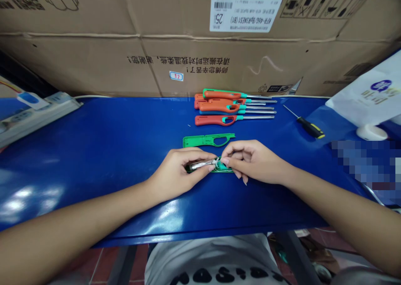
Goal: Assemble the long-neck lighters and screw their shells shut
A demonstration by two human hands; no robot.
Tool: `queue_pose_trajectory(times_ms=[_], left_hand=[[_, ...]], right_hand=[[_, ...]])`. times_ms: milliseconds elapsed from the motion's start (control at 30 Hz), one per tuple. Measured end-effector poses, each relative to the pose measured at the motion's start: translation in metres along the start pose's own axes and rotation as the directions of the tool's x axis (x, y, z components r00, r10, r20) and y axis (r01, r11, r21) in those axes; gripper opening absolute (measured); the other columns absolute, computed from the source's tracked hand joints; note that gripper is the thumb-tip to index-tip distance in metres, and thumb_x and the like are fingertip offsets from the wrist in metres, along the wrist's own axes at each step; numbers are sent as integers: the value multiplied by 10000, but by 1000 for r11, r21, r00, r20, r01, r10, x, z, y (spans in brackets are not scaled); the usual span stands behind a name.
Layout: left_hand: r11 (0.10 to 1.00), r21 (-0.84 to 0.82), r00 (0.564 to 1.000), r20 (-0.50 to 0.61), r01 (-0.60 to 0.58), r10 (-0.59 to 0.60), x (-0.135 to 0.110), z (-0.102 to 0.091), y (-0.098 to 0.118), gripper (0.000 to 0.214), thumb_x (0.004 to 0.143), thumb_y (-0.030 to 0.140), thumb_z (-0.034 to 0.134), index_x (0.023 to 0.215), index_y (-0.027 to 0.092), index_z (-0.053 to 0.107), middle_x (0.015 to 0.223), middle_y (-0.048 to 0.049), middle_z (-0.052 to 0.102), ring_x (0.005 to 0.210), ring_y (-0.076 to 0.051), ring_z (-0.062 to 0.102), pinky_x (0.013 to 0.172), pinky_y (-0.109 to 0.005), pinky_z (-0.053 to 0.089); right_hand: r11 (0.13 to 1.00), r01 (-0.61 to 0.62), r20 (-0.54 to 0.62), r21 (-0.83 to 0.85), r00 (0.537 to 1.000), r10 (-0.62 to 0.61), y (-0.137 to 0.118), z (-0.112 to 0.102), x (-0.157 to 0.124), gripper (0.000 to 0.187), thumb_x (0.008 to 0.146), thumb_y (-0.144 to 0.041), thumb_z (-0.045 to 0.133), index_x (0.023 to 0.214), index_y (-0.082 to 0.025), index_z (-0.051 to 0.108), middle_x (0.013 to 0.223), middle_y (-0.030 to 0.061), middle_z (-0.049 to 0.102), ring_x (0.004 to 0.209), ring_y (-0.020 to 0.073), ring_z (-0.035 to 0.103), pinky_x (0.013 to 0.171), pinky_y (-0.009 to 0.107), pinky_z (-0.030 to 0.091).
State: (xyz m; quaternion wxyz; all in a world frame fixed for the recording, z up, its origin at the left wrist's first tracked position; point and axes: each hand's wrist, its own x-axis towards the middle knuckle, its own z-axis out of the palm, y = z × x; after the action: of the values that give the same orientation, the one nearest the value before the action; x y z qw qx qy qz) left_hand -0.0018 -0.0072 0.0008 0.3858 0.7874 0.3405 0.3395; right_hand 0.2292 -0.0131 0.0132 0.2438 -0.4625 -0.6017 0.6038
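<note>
Between my hands is an opened green lighter casing half point(223, 170), with a teal part point(222, 164) inside. My left hand point(180, 168) is closed around a clear, silvery tube point(200, 164), which looks like the lighter's fuel tank, lying at the casing's left end. My right hand point(250, 159) pinches at the casing by the tube's whitish tip; its thumb and forefinger hide whatever small part is between them. Just beyond my hands, the other green casing half point(208, 140) lies with its inner side up.
Several orange and red long-necked lighters point(216, 120) lie stacked behind. A black-and-yellow screwdriver point(310, 127) is to the right, near a white bag point(363, 92) and a white roll point(371, 132). A power strip point(40, 113) sits left; cardboard point(103, 67) walls the back.
</note>
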Motion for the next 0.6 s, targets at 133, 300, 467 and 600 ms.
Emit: queue_pose_trajectory(times_ms=[133, 300, 467, 600], left_hand=[[1000, -15, 1000, 0, 9, -9, 0, 1, 0, 175, 880, 229, 719, 1029, 166, 786, 1000, -78, 794, 866, -179, 751, 770, -246, 583], [1000, -6, 1000, 4, 0, 0, 1, 1, 0, 173, 883, 227, 717, 1029, 164, 787, 986, -78, 795, 850, -176, 748, 759, -246, 578], [1000, 6, 1000, 1, -13, 13, 0, 0, -1, 179, 882, 218, 719, 1037, 158, 786, 991, -76, 794, 851, -170, 748, 752, -235, 572], [1000, 0, 1000, -3, -15, 15, -1, 0, -1, 181, 876, 202, 723, 1035, 142, 786, 988, -74, 794, 851, -158, 748, 756, -217, 569]], right_hand=[[1000, 0, 5, -4, 1000, 0, 0, 0, 0, 302, 812, -431, 778, 877, -180, 624, 543, -69, 541, 473, 77, 516, 400, 183, 511], [1000, -5, 13, -19, 1000, 5, 0, 0, -1, 284, 821, -413, 770, 875, -177, 622, 552, -65, 546, 479, 77, 517, 398, 179, 507], [1000, 3, 17, -19, 1000, -3, 0, 0, -1, 268, 829, -401, 759, 884, -178, 621, 552, -69, 538, 478, 75, 513, 392, 172, 503], [1000, 9, 19, -23, 1000, -9, 0, -1, -1, 242, 840, -381, 742, 885, -177, 620, 555, -67, 542, 483, 77, 517, 399, 177, 511]])
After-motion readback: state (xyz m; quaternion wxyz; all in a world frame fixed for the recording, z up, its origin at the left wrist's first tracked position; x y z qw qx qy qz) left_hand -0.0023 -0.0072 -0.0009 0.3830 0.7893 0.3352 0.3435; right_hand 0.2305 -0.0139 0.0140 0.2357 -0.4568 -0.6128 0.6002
